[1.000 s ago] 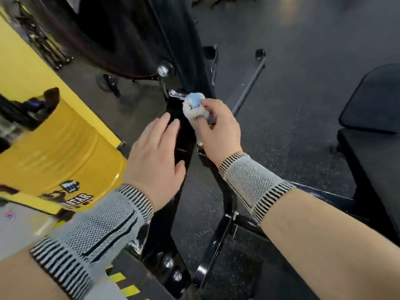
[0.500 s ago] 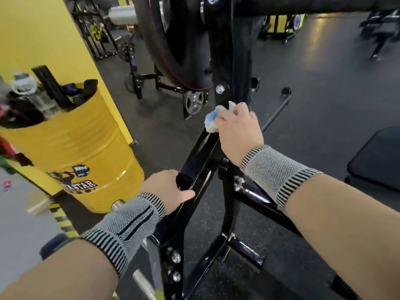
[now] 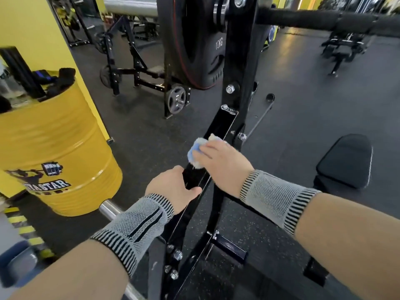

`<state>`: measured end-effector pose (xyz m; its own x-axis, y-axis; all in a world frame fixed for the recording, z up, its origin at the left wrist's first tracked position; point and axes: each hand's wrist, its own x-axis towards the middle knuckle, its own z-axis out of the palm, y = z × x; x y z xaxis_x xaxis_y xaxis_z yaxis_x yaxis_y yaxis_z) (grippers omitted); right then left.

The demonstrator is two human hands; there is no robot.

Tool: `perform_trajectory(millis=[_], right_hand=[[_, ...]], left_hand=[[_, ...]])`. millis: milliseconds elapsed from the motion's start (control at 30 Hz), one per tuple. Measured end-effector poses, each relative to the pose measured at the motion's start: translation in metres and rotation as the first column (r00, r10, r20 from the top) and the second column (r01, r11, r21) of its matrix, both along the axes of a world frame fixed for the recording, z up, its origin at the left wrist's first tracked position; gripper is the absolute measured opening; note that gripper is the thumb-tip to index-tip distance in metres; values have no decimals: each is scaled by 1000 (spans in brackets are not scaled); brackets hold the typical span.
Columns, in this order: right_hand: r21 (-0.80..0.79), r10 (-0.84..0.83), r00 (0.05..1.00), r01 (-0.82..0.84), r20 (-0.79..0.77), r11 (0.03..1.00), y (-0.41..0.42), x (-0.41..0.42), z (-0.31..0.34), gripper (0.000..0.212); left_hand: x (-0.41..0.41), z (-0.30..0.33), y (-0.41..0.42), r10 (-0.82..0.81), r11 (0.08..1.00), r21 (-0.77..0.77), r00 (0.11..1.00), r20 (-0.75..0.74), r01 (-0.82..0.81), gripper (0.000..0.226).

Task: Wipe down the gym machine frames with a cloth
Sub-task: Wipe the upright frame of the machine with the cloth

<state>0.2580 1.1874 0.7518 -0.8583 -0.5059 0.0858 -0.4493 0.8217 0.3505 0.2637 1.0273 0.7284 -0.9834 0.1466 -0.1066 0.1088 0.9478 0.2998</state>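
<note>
A black steel machine frame (image 3: 223, 124) slants up through the middle of the view to an upright post. My right hand (image 3: 223, 165) grips a bunched white and blue cloth (image 3: 195, 149) and presses it against the slanted bar, about halfway up. Just below it, my left hand (image 3: 173, 188) holds the same bar, with the thumb across the bar's face and the fingers wrapped round its left edge. Both wrists wear grey knitted bands.
A yellow drum (image 3: 65, 152) holding bottles and dark items stands at the left by a yellow wall. A 10 kg weight plate (image 3: 194, 44) hangs on the post above. A black padded seat (image 3: 346, 161) lies at the right. A chrome bar (image 3: 109, 210) juts out under my left forearm.
My right hand has slid the cloth down the slanted bar from near the upper bolt toward my left hand. The view has tilted upward, showing more of the post and plate.
</note>
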Motion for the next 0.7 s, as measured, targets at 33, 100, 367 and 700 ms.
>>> perform_trajectory(millis=[33, 100, 367, 700], right_hand=[[59, 62, 998, -64, 31, 996, 1, 8, -2, 51], [260, 93, 996, -89, -1, 961, 14, -3, 6, 49], [467, -81, 992, 115, -92, 877, -6, -6, 10, 45], [314, -183, 975, 214, -123, 925, 3, -32, 26, 35]], left_hand=[[0, 0, 0, -10, 1000, -5, 1000, -4, 10, 44], [0, -1, 0, -23, 1000, 7, 1000, -10, 23, 46], [-3, -6, -7, -48, 998, 33, 999, -18, 49, 48], [-5, -6, -10, -68, 992, 103, 998, 6, 67, 52]])
